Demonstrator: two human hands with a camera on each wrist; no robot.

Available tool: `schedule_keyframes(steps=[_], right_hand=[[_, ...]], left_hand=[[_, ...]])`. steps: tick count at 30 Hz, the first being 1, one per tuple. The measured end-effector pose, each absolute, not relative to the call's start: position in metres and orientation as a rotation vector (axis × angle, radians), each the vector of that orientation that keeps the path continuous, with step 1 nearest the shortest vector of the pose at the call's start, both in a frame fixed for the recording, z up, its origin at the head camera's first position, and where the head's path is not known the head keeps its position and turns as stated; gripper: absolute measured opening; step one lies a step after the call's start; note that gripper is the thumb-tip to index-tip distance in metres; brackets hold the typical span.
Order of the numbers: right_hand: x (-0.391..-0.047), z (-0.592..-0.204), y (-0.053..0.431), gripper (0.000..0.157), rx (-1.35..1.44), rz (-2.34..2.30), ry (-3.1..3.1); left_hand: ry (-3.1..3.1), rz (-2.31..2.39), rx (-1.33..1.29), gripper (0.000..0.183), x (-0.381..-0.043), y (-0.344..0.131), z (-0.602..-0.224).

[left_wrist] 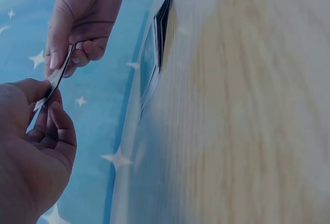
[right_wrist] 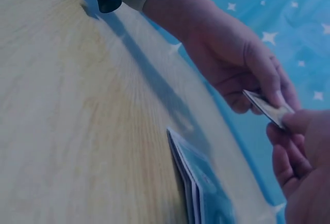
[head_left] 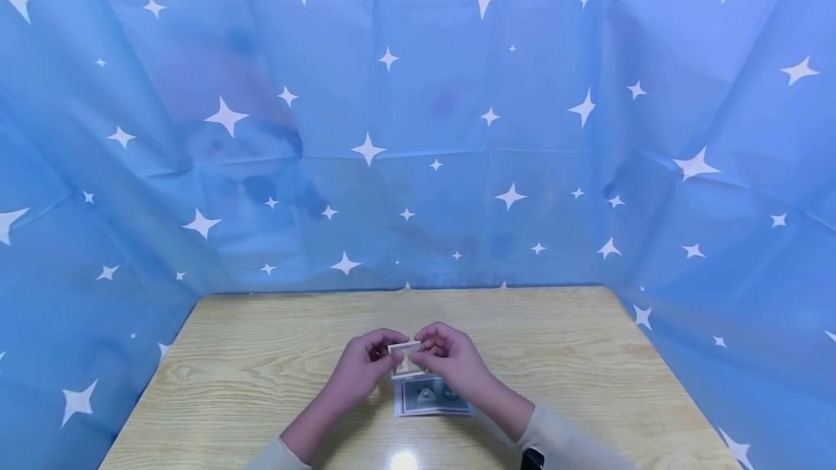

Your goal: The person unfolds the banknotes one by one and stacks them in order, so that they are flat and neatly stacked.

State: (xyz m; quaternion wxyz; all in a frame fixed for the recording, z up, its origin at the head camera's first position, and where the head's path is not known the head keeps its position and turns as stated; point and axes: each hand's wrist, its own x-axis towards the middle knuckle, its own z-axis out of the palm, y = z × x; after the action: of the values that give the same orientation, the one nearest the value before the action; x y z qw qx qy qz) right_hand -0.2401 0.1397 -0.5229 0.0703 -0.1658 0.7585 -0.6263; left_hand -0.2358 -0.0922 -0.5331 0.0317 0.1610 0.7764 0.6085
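Note:
Both hands hold a small, thin, pale-bordered card (head_left: 406,361) just above the table, one at each side. My left hand (head_left: 366,363) pinches its left edge between thumb and fingers. At its right edge, my right hand (head_left: 460,365) pinches it in the same way. In the left wrist view the card (left_wrist: 63,72) appears nearly edge-on and slightly bent. Below the hands, a dark blue-green folded paper or booklet (head_left: 424,399) with a pale border lies on the table. Its layered edge shows in the right wrist view, where the booklet (right_wrist: 203,177) stands slightly raised.
The light wood table (head_left: 261,354) extends around the hands on all sides. A blue curtain (head_left: 418,129) with white stars hangs behind it and along both sides. A black wrist device (head_left: 532,458) sits at the right sleeve.

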Motion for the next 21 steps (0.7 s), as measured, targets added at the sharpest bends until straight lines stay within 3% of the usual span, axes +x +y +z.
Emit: schedule_keyframes(steps=[21], right_hand=[[-0.216,-0.519,0.166,0.029,-0.388,-1.945,2.214]], left_hand=[[2.304,1.899,0.544,0.021,-0.223,-0.071,-0.531]])
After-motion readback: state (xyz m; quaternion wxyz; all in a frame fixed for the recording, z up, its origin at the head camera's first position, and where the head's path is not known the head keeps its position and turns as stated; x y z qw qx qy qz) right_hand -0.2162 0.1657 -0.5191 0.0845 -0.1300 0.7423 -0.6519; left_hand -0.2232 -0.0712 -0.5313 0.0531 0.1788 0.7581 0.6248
